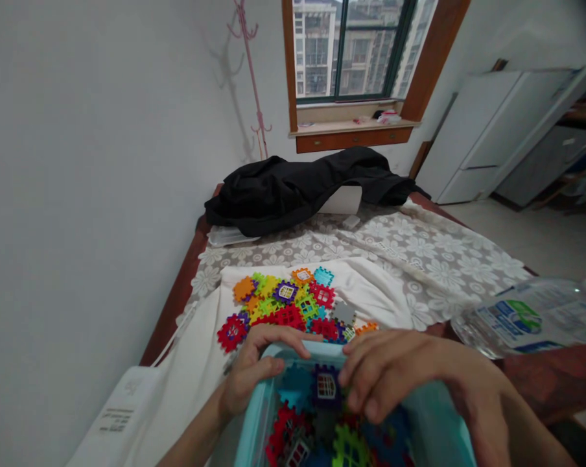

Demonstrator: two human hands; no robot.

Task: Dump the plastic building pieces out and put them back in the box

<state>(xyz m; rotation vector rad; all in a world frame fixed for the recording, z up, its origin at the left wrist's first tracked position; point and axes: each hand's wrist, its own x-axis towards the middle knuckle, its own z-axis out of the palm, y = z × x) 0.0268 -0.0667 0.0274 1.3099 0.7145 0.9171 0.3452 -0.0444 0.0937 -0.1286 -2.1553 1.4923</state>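
The left hand [257, 366] grips the corner of a light blue bin [250, 415], its thumb lying across the rim and a finger stretched along the far edge. The right hand [414, 363] arches over the bin's far right side, fingers bent and fingertips down inside the rim, close beside a purple tile [326, 388] with a window-shaped insert; whether it holds anything cannot be told. The bin stands at the near side, partly cut off by the lower frame edge. Inside it, next to the purple tile, lies a blue tile [297, 386], with a red tile [284, 428] and a lime green tile [347, 446] nearer the viewer. Just beyond the bin, a loose heap of notched tiles [288, 314] in many colours rests on a white cloth [375, 282], spread over the flower-patterned cover [443, 259] of the tabletop [171, 308]. A clear plastic bottle [531, 318] lies on its side at the right, and black fabric [288, 185] is heaped across the far end.
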